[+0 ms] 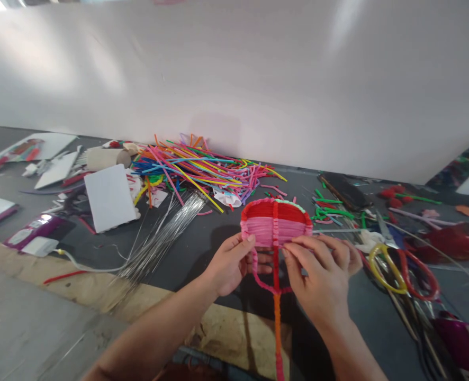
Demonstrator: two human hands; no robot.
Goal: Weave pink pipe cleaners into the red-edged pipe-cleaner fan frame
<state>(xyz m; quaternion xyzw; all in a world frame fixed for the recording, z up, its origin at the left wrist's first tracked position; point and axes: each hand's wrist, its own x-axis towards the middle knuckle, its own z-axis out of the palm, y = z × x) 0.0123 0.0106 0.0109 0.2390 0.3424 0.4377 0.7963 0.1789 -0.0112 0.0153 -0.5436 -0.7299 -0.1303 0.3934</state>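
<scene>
Round-framed fuzzy craft piece (pixel 276 238) held between both grips, its long stem running down between them.

Its left rim is pinched by the left hand's (pixel 230 267) grip; the lower edge of its pink band appears pinched by the right hand's (pixel 322 272) grip, nearer the central spine. The piece is held above the dark surface (pixel 174 259). Coloured stems (pixel 203 169) are heaped beyond the left grip, scissors (pixel 403 264) are set right of the right grip, and a white panel (pixel 258 69) is placed behind.

Counted one left hand (pixel 231 266) and one right hand (pixel 324 283) on one pink-and-red piece (pixel 259 230). Left of grip lay one wire bundle (pixel 170 233); beyond, one stem heap (pixel 203 170); right, one scissors pair (pixel 404 279).
</scene>
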